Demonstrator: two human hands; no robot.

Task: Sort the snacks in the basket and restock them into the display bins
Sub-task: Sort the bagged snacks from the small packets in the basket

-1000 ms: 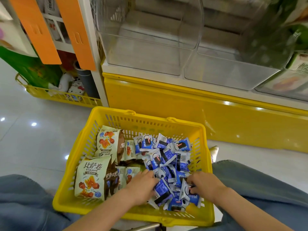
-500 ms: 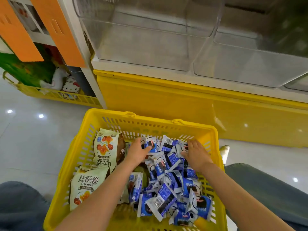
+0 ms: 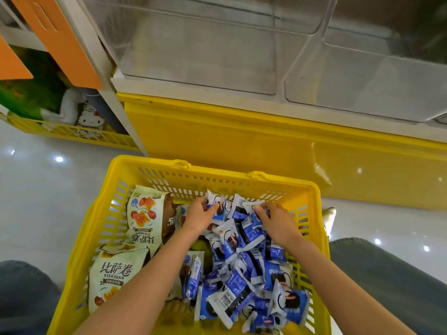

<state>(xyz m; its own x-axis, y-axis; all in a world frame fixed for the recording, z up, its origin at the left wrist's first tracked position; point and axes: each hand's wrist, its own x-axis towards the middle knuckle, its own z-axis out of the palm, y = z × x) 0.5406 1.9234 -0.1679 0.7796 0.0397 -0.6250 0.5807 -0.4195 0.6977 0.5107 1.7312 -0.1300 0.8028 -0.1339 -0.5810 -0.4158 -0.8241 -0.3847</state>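
Now you are reaching both bare forearms into the yellow slotted plastic basket point(image 3: 150, 169), which is sitting on the glossy white tiled floor point(image 3: 43, 194) between your knees in blue-grey denim point(image 3: 391, 281).

- Your left hand point(image 3: 200, 215) is working at the far end of the basket. Its thumb and curled fingers are pinching one of the small blue-and-white snack packets point(image 3: 242, 276) by its edge.
- Your right hand point(image 3: 277, 222) is sitting just beside it, to the right. Its fingers are curling down onto the white crimped end of another packet of the same kind, so it is gripping rather than spreading.
- Those packets are lying heaped across the right half of the basket, from the far wall to the near one.
- Two cream-coloured pizza-roll bags point(image 3: 142, 213) are lying along the left side, one behind the other. A brown packet point(image 3: 170, 218) is tucking against the farther bag.
- Just beyond the basket, a glossy yellow cabinet base point(image 3: 242, 131) is carrying two clear plastic display bins point(image 3: 205, 52) side by side, well above the packets.
- Off to the far left, a second yellow basket point(image 3: 72, 135) is holding a white cat plush toy point(image 3: 90, 120) beneath slanting orange panels point(image 3: 65, 39).
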